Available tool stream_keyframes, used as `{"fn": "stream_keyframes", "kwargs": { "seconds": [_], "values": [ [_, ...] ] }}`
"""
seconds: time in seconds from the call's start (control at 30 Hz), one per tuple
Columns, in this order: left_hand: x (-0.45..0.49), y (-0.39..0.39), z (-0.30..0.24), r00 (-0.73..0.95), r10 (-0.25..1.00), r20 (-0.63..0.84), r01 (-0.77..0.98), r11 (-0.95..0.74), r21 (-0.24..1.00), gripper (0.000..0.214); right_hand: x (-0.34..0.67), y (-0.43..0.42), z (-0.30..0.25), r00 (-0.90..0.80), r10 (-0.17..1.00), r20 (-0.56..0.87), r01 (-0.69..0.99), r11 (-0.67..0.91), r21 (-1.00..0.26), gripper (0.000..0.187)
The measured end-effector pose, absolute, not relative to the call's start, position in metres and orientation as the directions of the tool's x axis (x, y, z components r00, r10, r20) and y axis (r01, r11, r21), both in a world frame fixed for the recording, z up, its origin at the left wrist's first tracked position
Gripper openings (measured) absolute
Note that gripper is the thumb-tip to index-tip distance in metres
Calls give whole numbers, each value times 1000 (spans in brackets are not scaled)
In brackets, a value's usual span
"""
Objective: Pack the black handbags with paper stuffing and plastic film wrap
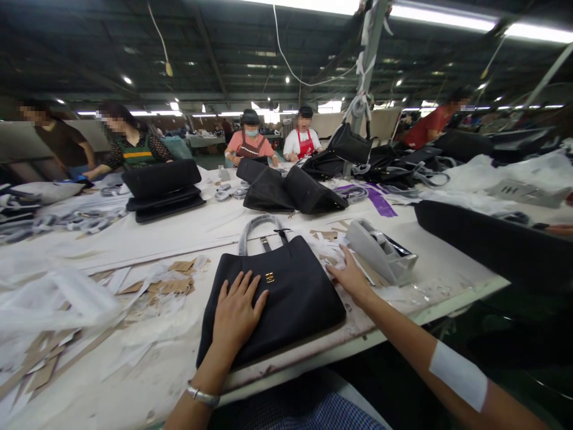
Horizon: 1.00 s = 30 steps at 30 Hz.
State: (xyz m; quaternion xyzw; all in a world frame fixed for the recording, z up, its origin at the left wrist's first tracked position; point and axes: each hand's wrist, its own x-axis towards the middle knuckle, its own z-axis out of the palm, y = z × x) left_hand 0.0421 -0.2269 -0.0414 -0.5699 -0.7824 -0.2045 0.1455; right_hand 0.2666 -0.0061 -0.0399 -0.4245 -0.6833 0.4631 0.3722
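Note:
A black handbag (290, 286) with a gold clasp and wrapped grey handles lies flat on the white worktable (188, 233) in front of me. My left hand (235, 313) rests flat on the bag's lower left face, fingers spread. My right hand (351, 278) reaches to the bag's right edge, fingers extended onto crumpled white paper (333, 257) beside it, holding nothing I can make out. A grey tape dispenser (380, 251) stands just right of that hand.
Cardboard scraps and white wrapping (147, 286) litter the table to my left. More black bags (293, 191) and a stack (163, 188) sit farther back. Several other workers (250, 143) sit across the table. A long black bag (492, 245) lies at right.

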Motion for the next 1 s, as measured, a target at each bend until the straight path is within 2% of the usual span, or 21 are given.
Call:
{"fn": "stream_keyframes", "kwargs": {
  "seconds": [0.07,0.17,0.27,0.37,0.43,0.57,0.7,0.77,0.9,0.93,1.0],
  "values": [
    [42,-227,-41,-308,834,459,951,266,155,48,267,7,-33,-262,956,130,292,207,-934,63],
    [42,-228,-41,-306,838,453,952,265,153,48,273,26,-22,-168,984,60,205,95,-974,45],
    [41,-227,-42,-303,836,457,953,263,151,48,285,33,-14,-134,990,39,107,54,-993,38],
    [40,-226,-44,-302,832,465,953,264,146,49,297,28,-7,-184,983,17,-93,0,-996,29],
    [40,-226,-44,-300,833,466,954,268,136,50,300,21,-4,-266,963,-36,-198,-91,-976,22],
    [41,-227,-42,-293,836,464,955,282,96,50,294,13,1,-308,941,-139,-182,-202,-962,18],
    [43,-228,-39,-286,844,455,954,293,56,48,283,12,14,-275,959,-74,-212,-136,-968,23],
    [44,-228,-39,-289,841,457,953,300,50,48,285,12,23,-325,945,-36,-174,-97,-980,34],
    [44,-227,-38,-295,840,456,951,306,51,47,307,14,38,-533,846,-12,67,27,-997,81],
    [44,-227,-38,-294,840,456,951,305,51,47,315,16,41,-578,816,-9,136,86,-987,85],
    [44,-227,-39,-294,838,460,951,304,54,48,330,21,43,-646,763,0,237,201,-950,81]
  ]
}}
